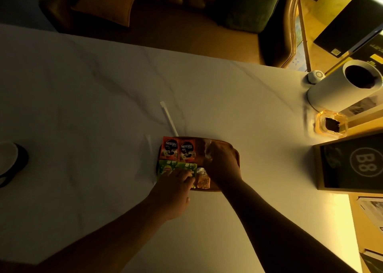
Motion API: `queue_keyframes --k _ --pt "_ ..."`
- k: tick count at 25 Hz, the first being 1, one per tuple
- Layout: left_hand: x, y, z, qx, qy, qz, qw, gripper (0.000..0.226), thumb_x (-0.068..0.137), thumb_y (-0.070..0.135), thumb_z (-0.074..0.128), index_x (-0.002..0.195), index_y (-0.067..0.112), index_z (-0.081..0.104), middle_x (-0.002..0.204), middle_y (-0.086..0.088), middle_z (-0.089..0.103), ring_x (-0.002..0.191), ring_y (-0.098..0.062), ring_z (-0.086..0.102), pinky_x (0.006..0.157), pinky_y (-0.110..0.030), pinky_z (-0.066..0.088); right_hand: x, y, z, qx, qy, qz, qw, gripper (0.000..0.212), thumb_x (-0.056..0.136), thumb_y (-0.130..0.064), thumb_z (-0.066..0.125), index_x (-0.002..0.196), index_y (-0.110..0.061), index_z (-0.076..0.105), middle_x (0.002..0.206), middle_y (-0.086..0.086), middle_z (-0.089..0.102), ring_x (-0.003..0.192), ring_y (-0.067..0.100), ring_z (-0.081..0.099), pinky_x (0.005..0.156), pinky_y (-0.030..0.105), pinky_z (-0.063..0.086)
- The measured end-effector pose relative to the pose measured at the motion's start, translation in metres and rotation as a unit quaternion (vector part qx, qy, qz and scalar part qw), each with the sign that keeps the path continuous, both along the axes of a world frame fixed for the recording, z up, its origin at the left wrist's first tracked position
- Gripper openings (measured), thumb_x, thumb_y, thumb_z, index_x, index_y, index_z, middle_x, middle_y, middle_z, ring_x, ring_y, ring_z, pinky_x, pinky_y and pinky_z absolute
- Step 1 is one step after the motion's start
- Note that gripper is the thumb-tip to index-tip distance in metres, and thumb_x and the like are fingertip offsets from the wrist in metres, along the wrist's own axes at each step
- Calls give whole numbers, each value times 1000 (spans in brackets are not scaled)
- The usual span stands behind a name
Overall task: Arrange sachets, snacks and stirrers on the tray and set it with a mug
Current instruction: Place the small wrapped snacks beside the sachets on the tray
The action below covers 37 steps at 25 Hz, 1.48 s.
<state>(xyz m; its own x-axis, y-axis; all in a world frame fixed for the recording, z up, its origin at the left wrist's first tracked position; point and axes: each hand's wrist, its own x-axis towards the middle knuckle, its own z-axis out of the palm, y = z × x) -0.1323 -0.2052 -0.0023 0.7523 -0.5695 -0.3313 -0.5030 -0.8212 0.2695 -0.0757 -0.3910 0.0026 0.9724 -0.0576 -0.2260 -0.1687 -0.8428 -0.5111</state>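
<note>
A small wooden tray (235,151) lies mid-table. On its far left sit two red Nescafe sachets (179,150) side by side. Below them lies a green Lipton sachet (176,167), and my left hand (176,186) rests its fingertips on it. A clear snack packet (203,179) lies at the tray's near edge between my hands. My right hand (221,163) covers the tray's right part and grips a clear wrapped packet (207,148). A wrapped white stirrer (169,118) lies on the table beyond the tray. A mug (9,161) stands at the far left edge.
A white cylinder (342,86) stands at the right, with a small white round device (315,76) behind it. An amber glass ashtray (331,124) and a dark box marked B8 (352,163) sit along the right edge. A sofa with cushions lies beyond the table.
</note>
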Motion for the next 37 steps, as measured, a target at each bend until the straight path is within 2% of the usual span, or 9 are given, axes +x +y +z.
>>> queue_keyframes --k 2,10,16,21,25,28,30,33,37 --pt "0 1 -2 9 0 -10 1000 60 90 40 55 142 21 32 154 -5 30 140 -29 28 112 -51 32 -15 -4 -6 -6 27 86 996 38 91 -27 63 128 -24 55 112 -7 65 107 15 59 83 34 55" --pt "0 2 -3 19 14 -7 1000 63 91 43 54 145 23 27 158 -4 25 144 -29 23 114 -53 25 -29 -16 -4 -50 -58 69 995 33 88 -29 67 120 -24 66 119 -3 68 116 22 56 87 36 49" --pt "1 1 1 16 14 -4 1000 63 91 43 55 145 23 29 157 -3 26 143 -27 24 115 -52 26 -16 -13 -1 28 -24 -61 997 26 85 -29 69 106 -39 57 106 -8 65 103 20 61 64 23 46" --pt "1 1 -1 12 15 2 1000 63 90 42 56 145 23 31 155 -2 28 141 -26 27 113 -52 28 0 -8 -12 -127 -17 89 988 59 85 -59 64 133 -26 55 132 4 58 125 30 49 96 44 45" --pt "1 1 -1 14 11 -4 1000 64 89 43 56 144 22 32 153 -3 32 140 -27 30 112 -52 31 7 2 -17 -175 -30 99 979 60 88 -68 53 124 -20 58 122 6 63 112 29 57 88 42 49" --pt "0 1 -1 12 10 -3 1000 64 89 43 56 144 22 32 154 -3 32 140 -27 30 112 -52 31 10 3 -14 -176 -57 90 979 35 89 -45 63 113 -20 60 109 4 67 102 28 62 81 41 52" --pt "-1 1 0 9 11 -2 1000 64 89 43 57 144 21 32 154 -3 32 140 -27 29 112 -52 30 14 -1 -11 -111 -45 38 992 21 90 -33 60 109 -24 64 98 -1 69 93 23 65 71 34 52" --pt "1 2 1 -2 10 -2 1000 62 89 41 58 143 21 34 153 -2 33 140 -26 31 111 -50 32 23 -9 -3 68 52 -71 994 16 92 -48 58 100 -34 59 80 -17 59 71 5 59 50 18 41" --pt "2 4 -1 2 -1 -22 1000 59 88 42 59 139 21 37 149 -3 34 135 -27 35 108 -50 37 23 -21 -1 95 115 -97 984 11 91 -33 60 101 -35 59 99 -6 64 78 7 61 47 13 43"
